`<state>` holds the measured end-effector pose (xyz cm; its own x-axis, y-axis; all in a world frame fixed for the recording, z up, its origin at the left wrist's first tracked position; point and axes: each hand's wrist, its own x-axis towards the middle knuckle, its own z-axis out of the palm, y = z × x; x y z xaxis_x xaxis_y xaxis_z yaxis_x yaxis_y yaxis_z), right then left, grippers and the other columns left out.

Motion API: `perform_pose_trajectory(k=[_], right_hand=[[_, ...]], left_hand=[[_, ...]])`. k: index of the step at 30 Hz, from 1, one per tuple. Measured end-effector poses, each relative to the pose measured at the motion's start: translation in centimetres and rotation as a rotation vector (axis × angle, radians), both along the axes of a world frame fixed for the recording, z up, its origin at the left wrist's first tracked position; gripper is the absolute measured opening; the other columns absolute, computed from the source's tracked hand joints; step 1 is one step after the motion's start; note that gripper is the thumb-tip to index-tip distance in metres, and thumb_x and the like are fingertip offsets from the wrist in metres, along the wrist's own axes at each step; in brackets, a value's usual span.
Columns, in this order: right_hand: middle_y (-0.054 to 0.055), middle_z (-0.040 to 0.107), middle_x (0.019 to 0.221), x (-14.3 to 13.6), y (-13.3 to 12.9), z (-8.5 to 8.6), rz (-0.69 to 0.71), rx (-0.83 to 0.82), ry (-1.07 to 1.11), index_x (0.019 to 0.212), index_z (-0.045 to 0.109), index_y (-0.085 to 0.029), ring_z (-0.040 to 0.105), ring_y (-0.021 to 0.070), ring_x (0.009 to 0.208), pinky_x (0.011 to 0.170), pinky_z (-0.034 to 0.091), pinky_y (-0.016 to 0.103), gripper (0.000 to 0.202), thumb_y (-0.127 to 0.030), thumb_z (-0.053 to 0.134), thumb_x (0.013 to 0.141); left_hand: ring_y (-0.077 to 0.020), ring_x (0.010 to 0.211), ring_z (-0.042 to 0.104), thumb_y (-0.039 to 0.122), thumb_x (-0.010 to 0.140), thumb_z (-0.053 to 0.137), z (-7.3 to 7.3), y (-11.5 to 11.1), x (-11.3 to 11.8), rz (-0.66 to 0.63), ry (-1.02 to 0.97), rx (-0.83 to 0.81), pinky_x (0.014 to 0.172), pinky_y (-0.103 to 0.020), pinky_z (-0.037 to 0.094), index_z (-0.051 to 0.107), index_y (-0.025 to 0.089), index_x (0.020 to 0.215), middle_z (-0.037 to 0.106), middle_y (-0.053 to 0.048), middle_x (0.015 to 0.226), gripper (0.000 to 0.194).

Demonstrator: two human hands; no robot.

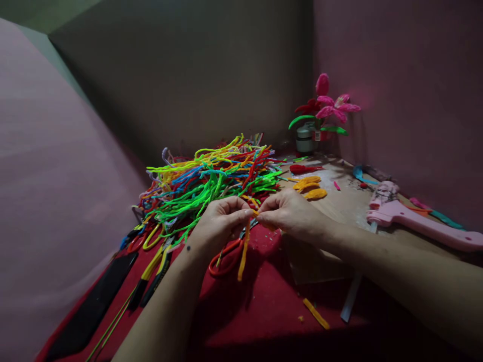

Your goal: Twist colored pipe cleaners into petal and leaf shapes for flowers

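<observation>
An orange pipe cleaner (244, 254) runs between my two hands, with one end hanging down below the fingers. My left hand (227, 216) pinches it between thumb and forefinger. Close against it, my right hand (285, 213) is also closed on the pipe cleaner, and the fingertips of both hands almost meet. Beneath them lie red-handled scissors (222, 261), partly hidden by the left hand. Several finished-looking orange petal shapes (315, 194) rest on the board just past my right hand. A short orange piece (316, 314) lies on the red cloth.
A large heap of coloured pipe cleaners (211, 186) fills the back. At left are yellow-and-black pliers (153, 271) and a black flat case (92, 306). A pink glue gun (422, 226) lies on the brown board (339, 176) at right. Behind stands a pink flower (337, 106) by a small jar (305, 139).
</observation>
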<state>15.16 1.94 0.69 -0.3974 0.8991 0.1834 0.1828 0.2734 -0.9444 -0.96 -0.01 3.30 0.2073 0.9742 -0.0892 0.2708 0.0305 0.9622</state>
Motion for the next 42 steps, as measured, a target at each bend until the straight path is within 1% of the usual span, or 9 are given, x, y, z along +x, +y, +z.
perform_pose_trajectory(k=[6, 11, 16, 21, 24, 27, 33, 39, 42], right_hand=[[-0.002, 0.051, 0.044, -0.2, 0.0, -0.2, 0.025, -0.14, 0.107, 0.05, 0.056, -0.013, 0.039, 0.0056, 0.041, 0.04, 0.029, 0.019, 0.012, -0.011, 0.054, 0.062], [0.0, 0.059, 0.052, -0.4, -0.2, -0.3, 0.112, -0.333, 0.329, 0.06, 0.057, -0.013, 0.052, 0.0091, 0.046, 0.049, 0.042, 0.022, 0.007, -0.015, 0.057, 0.066], [0.001, 0.06, 0.053, -0.5, -0.4, -0.2, 0.169, -0.466, 0.283, 0.063, 0.057, -0.012, 0.054, 0.0089, 0.044, 0.046, 0.043, 0.021, 0.011, -0.014, 0.055, 0.073], [-0.002, 0.051, 0.044, -0.5, -0.6, 0.2, 0.174, -0.456, 0.217, 0.057, 0.054, -0.012, 0.042, 0.0051, 0.036, 0.036, 0.03, 0.017, 0.021, -0.014, 0.051, 0.078], [-0.002, 0.052, 0.045, -0.3, -0.6, 0.3, 0.206, -0.444, 0.252, 0.058, 0.054, -0.012, 0.044, 0.0056, 0.036, 0.036, 0.031, 0.017, 0.02, -0.012, 0.049, 0.078], [-0.001, 0.052, 0.044, -0.3, -0.6, 0.1, 0.236, -0.433, 0.265, 0.056, 0.053, -0.012, 0.044, 0.0064, 0.036, 0.037, 0.032, 0.018, 0.021, -0.013, 0.05, 0.077], [-0.005, 0.044, 0.04, -0.9, -0.7, -0.2, 0.204, -0.348, 0.194, 0.054, 0.051, -0.013, 0.036, 0.0044, 0.032, 0.035, 0.025, 0.018, 0.024, -0.014, 0.048, 0.079], [-0.004, 0.045, 0.041, -0.9, -1.1, -0.2, 0.158, -0.332, 0.137, 0.054, 0.052, -0.014, 0.036, 0.0052, 0.034, 0.036, 0.027, 0.019, 0.025, -0.014, 0.046, 0.079], [-0.004, 0.045, 0.041, -0.9, -1.2, -0.1, 0.174, -0.348, 0.187, 0.054, 0.051, -0.014, 0.037, 0.0055, 0.034, 0.037, 0.028, 0.02, 0.025, -0.013, 0.045, 0.078]], left_hand=[[-0.0039, 0.037, 0.038, 0.029, 0.073, 0.06, -0.4, -0.1, 0.6, 0.019, 0.06, 0.105, 0.036, -0.015, 0.028, 0.051, 0.016, 0.07, 0.049, 0.006, 0.049, 0.017], [-0.0052, 0.036, 0.04, 0.027, 0.073, 0.058, -0.2, -0.4, 1.1, 0.069, 0.063, 0.205, 0.035, -0.017, 0.03, 0.048, 0.016, 0.069, 0.049, 0.006, 0.047, 0.016], [-0.0051, 0.035, 0.041, 0.026, 0.073, 0.058, -0.3, -0.4, 1.3, 0.146, 0.104, 0.324, 0.036, -0.016, 0.03, 0.048, 0.016, 0.068, 0.049, 0.006, 0.045, 0.015], [-0.0059, 0.035, 0.042, 0.026, 0.072, 0.059, -0.2, -0.4, 1.0, 0.172, 0.036, 0.294, 0.035, -0.017, 0.031, 0.049, 0.016, 0.07, 0.051, 0.005, 0.046, 0.014], [-0.0051, 0.039, 0.043, 0.029, 0.072, 0.061, -0.4, -0.2, 0.6, 0.086, -0.08, 0.181, 0.037, -0.016, 0.032, 0.056, 0.015, 0.079, 0.055, 0.003, 0.055, 0.016], [-0.004, 0.039, 0.04, 0.034, 0.073, 0.062, -0.8, 0.0, 0.4, 0.031, -0.114, 0.097, 0.038, -0.016, 0.029, 0.06, 0.013, 0.074, 0.051, 0.003, 0.05, 0.021], [-0.0041, 0.032, 0.032, 0.036, 0.074, 0.059, -1.2, -0.3, 1.2, 0.205, -0.028, 0.153, 0.034, -0.018, 0.021, 0.059, 0.014, 0.065, 0.047, 0.005, 0.041, 0.023], [-0.0049, 0.041, 0.036, 0.032, 0.072, 0.061, -1.3, -0.3, 1.2, 0.373, 0.225, 0.468, 0.038, -0.017, 0.026, 0.062, 0.014, 0.065, 0.045, 0.005, 0.044, 0.019], [-0.0042, 0.036, 0.032, 0.034, 0.071, 0.062, -1.2, 0.1, 0.8, 0.31, 0.081, 0.315, 0.035, -0.017, 0.022, 0.061, 0.014, 0.066, 0.041, 0.006, 0.041, 0.02]])
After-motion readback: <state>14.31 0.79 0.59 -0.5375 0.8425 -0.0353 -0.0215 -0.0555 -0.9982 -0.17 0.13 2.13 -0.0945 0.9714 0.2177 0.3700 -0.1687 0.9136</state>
